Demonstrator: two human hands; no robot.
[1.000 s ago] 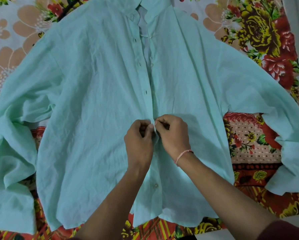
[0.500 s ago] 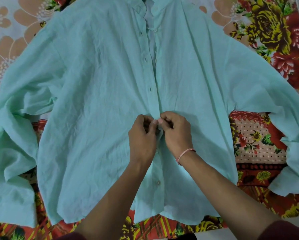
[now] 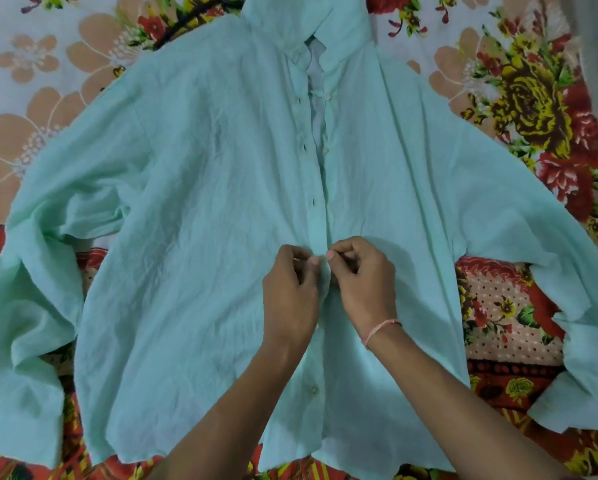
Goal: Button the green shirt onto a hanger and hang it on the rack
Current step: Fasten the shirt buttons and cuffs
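The pale green shirt [image 3: 193,209] lies face up and spread flat on a floral bedsheet, collar at the top, sleeves out to both sides. Its front placket runs down the middle; the upper part near the collar gapes open, and one button lower down [image 3: 313,389] is fastened. My left hand [image 3: 290,289] pinches the left placket edge at mid-front. My right hand [image 3: 363,282], with a pink thread on the wrist, pinches the right edge against it. Thumbs and fingertips meet over the placket. A dark curved piece [image 3: 183,27], maybe a hanger, peeks out by the left shoulder.
The floral bedsheet [image 3: 533,98] with red, yellow and peach flowers surrounds the shirt on every side. A red patterned cloth [image 3: 505,306] shows under the right sleeve. No rack is in view.
The view has shifted so the collar now shows at the top. Both hands stay pinched on the placket at the same spot, with only small finger movement.
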